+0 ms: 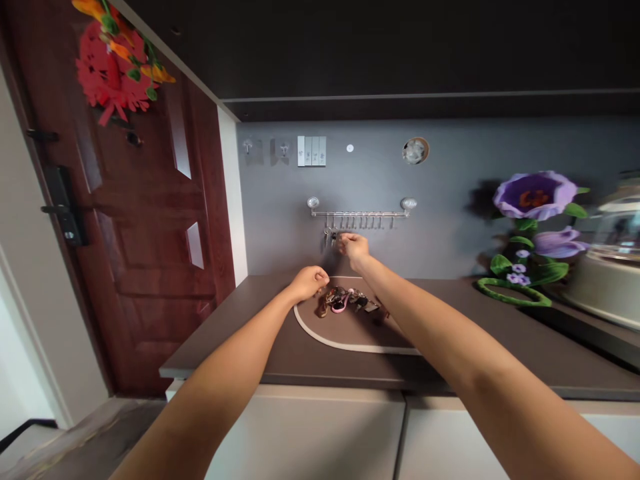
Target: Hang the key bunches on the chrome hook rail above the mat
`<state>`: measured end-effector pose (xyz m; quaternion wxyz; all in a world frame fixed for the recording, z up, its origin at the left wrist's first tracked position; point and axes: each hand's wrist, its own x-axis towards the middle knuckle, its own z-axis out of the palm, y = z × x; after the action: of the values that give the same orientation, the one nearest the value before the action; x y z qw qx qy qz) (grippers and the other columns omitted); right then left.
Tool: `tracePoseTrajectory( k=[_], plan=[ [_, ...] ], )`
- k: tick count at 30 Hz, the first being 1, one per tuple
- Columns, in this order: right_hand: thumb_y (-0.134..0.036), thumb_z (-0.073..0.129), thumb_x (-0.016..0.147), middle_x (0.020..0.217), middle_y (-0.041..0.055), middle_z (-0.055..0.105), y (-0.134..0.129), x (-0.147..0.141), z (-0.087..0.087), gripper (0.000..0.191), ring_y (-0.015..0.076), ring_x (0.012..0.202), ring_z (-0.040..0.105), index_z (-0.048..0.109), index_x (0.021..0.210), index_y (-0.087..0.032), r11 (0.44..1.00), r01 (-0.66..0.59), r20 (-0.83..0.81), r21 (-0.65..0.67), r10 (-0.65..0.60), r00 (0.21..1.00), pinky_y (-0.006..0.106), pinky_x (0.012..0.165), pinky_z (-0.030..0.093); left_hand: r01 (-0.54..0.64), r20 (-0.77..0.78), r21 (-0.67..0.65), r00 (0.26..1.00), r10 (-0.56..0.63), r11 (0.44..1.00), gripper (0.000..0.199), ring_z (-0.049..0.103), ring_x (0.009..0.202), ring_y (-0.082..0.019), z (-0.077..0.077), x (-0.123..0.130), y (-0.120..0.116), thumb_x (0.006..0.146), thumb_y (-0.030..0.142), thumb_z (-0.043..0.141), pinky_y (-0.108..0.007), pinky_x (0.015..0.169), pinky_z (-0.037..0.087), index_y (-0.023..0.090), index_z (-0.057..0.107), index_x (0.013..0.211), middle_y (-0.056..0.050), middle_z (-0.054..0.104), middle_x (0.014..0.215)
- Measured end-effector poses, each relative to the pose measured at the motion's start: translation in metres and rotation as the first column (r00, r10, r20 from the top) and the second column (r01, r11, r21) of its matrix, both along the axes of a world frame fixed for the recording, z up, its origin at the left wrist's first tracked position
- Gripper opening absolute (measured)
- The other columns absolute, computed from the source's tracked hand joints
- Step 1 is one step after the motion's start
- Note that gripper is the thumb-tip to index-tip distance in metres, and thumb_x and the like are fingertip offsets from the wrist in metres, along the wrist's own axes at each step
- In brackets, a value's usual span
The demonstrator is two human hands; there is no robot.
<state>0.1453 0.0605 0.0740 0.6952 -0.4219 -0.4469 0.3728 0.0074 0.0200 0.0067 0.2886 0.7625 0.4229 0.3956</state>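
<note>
A metal hook rail (360, 214) is fixed to the grey wall, and small keys (327, 237) hang from hooks at its left end. Just below the rail and right of those keys is my right hand (355, 250). Its fingers are pinched together, and I cannot make out what lies between them. My left hand (309, 283) hovers lower, over the left edge of the brown mat (350, 339), its fingers curled closed; any held thing is hidden. Beside it on the mat lies a pile of keys and keychains (345, 300), with a pink loop among them.
The mat lies on a dark countertop (220, 333) beneath a dark overhead cabinet (400, 53). Purple artificial flowers (535, 197) and a rounded appliance (610, 267) stand at right. A brown door (150, 267) is at left. Two clear wall hooks (284, 148) hang above.
</note>
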Motion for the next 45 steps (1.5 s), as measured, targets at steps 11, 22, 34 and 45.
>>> tracePoseTrajectory(
  k=[11, 22, 34, 45],
  plan=[
    [-0.014, 0.054, 0.072, 0.068, 0.0006, 0.062, -0.049, 0.021, -0.039, 0.009, 0.0064, 0.06, 0.055, 0.059, 0.079, -0.014, 0.983, -0.177, 0.346, 0.051, 0.148, 0.926, 0.02, 0.064, 0.044, 0.016, -0.07, 0.059, 0.998, -0.012, 0.998, 0.017, 0.049, 0.054, -0.008, 0.005, -0.001, -0.01, 0.07, 0.024, 0.054, -0.019, 0.053, 0.039, 0.012, 0.06, 0.08, -0.001, 0.058, 0.064],
    [-0.018, 0.052, 0.075, 0.076, 0.0033, 0.065, -0.056, 0.039, -0.062, 0.014, 0.013, 0.07, 0.057, 0.064, 0.083, -0.018, 0.983, -0.078, 0.884, 0.165, -0.112, 0.454, 0.023, 0.071, 0.041, 0.041, -0.263, 0.122, 0.965, -0.008, 0.992, 0.029, 0.054, 0.062, -0.012, -0.003, 0.003, -0.009, 0.071, 0.039, 0.053, -0.022, 0.057, 0.039, 0.013, 0.064, 0.077, -0.004, 0.063, 0.07],
    [-0.018, 0.047, 0.077, 0.072, 0.0042, 0.064, -0.054, 0.033, -0.064, 0.017, 0.0132, 0.065, 0.055, 0.064, 0.079, -0.018, 0.99, -0.058, 0.945, 0.132, -0.107, 0.309, 0.021, 0.064, 0.037, -0.007, -0.27, 0.099, 0.962, 0.034, 0.995, 0.021, 0.053, 0.051, -0.009, -0.004, 0.003, -0.011, 0.071, 0.03, 0.054, -0.02, 0.053, 0.038, 0.012, 0.065, 0.069, -0.002, 0.062, 0.061],
    [-0.015, 0.046, 0.075, 0.07, 0.0025, 0.064, -0.057, 0.031, -0.062, 0.018, 0.0115, 0.062, 0.053, 0.063, 0.076, -0.018, 0.991, -0.06, 0.943, 0.121, -0.096, 0.32, 0.02, 0.062, 0.036, -0.126, -0.197, 0.174, 0.967, 0.16, 0.977, 0.021, 0.055, 0.062, -0.011, 0.008, -0.002, -0.01, 0.073, 0.029, 0.052, -0.021, 0.06, 0.04, 0.012, 0.064, 0.075, -0.003, 0.064, 0.071]
  ],
)
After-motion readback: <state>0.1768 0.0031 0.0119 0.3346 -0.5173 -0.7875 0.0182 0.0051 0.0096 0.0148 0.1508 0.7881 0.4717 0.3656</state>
